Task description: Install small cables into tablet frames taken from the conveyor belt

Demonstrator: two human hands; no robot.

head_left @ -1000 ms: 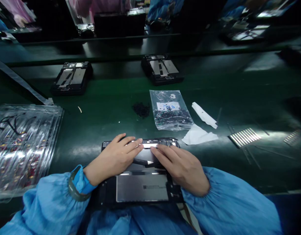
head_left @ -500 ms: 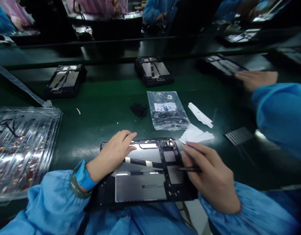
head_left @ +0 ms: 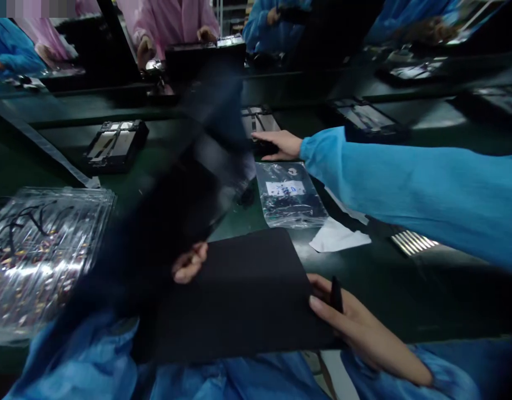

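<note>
A flat black panel lies in front of me, plain side up. My left hand shows only its curled fingers at the panel's left edge, and they seem to grip a large dark motion-smeared slab that rises up and away over the belt. My right hand rests at the panel's right edge, its fingers closed round a thin black pen-like tool. A co-worker's blue-sleeved arm reaches in from the right, with the hand on a tablet frame on the belt.
A clear bag of small black parts and white paper scraps lie beyond the panel. A stack of clear bagged cables sits at the left. Another open tablet frame rides the green belt. People work across the line.
The open tablet frame under my hands is gone from view; a plain black panel lies there and a dark blurred slab swings up at the left. A co-worker's arm has reached across the belt.
</note>
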